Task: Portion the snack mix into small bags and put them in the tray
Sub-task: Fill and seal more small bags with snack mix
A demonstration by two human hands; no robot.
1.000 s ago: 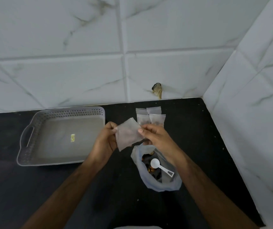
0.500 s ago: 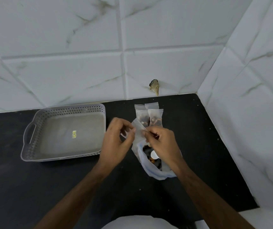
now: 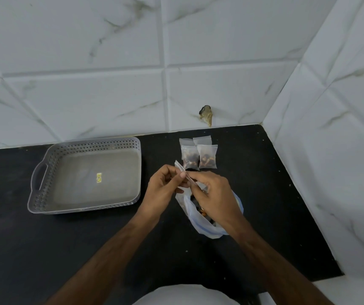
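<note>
A black countertop (image 3: 88,249) is bounded at the back and right by white marbled wall tiles (image 3: 88,51). A brownish chipped spot (image 3: 206,115) is seen in the tiles just above the countertop's back edge.

Open black counter (image 3: 44,249) left and front of the tray (image 3: 84,208); tray interior bare (one small sticker); filled bags (image 3: 198,158) and big snack bag (image 3: 203,223) crowd the corner; walls (image 3: 330,150) block back and right.

Small clear bag (image 3: 182,172) held edge-on btwn both hands, above the big snack-mix bag (image 3: 200,221), which sits open on the counter. Two filled small bags (image 3: 199,158) lie flat just behind, w/ two more under them. Gray perforated tray (image 3: 84,208) to the left, nothing bagged in it yet.
</note>
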